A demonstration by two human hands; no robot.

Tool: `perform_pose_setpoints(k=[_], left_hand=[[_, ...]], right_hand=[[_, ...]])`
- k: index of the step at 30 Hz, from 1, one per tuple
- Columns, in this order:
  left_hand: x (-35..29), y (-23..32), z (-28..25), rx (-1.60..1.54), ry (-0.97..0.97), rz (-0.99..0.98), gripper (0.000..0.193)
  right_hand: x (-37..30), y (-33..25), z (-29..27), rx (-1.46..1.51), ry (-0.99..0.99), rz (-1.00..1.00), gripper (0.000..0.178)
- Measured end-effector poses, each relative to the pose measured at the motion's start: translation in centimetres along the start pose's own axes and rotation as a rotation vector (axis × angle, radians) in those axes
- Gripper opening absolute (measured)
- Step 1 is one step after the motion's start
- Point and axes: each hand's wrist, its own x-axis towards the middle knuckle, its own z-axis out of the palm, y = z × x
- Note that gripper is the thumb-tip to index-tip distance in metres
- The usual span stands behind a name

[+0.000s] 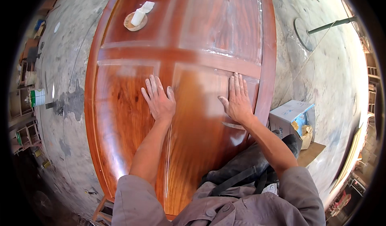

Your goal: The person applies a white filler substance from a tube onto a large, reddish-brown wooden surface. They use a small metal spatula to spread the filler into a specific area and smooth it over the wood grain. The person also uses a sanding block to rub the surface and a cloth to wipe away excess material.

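Panelled wooden door [177,56] lies beneath the left hand [159,101] and right hand [238,99], each grip open with fingers spread, holding nothing. For even contact, I judge palms should press flat and lightly, carefully near the moulded edges [128,62]. Its red-brown surface looks glossy, with whitish haze in places.

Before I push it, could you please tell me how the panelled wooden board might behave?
The panelled wooden board is probably stiff and heavy, given its broad framed build. Its glossy surface may feel slippery; the hazy, pale patch by the right hand might grip differently.
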Motion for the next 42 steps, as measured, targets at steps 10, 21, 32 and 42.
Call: perform_pose_setpoints(k=[10, 21, 32, 42], left_hand=[[-1.3, -0.9, -0.9, -0.024, -0.055, 0.061, 0.074], [0.4, -1.3, -1.1, -0.052, -0.111, 0.072, 0.086], [1.6, 0.2, -2.5, -0.081, -0.199, -0.018, 0.094], [0.9, -0.3, -2.4, -0.044, -0.141, 0.037, 0.089]], right_hand=[[18.3, 14.3, -2.2, 0.410, 0.397, 0.004, 0.033], [36.4, 5.9, -3.3, 0.623, 0.279, -0.205, 0.026], [41.6, -17.4, -0.9, 0.915, -0.280, 0.329, 0.060], [37.7, -11.4, -1.5, 0.754, -0.115, 0.193, 0.031]])
